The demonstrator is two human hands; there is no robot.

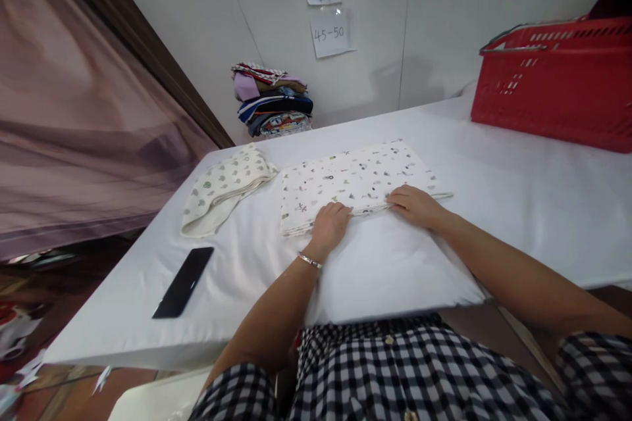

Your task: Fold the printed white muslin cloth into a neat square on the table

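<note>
A white cloth (355, 171) printed with small plants and other motifs lies folded in layers on the white-covered table. At its near edge, left of the middle, my left hand (330, 227) has its fingers curled over the fabric. Farther right along that same edge, my right hand (417, 205) grips the folded layers, fingertips on top. Both thumbs are partly hidden, as is the underside of the cloth. To the left, apart from my hands, rests a second folded cloth (222, 184), cream with green motifs.
A black phone-like slab (184, 281) lies at the table's left. Folded textiles (274, 100) are stacked by the wall. A red plastic basket (553, 82) stands back right. Two handwritten paper signs (330, 33) hang on the wall. A pinkish curtain (89, 99) hangs left.
</note>
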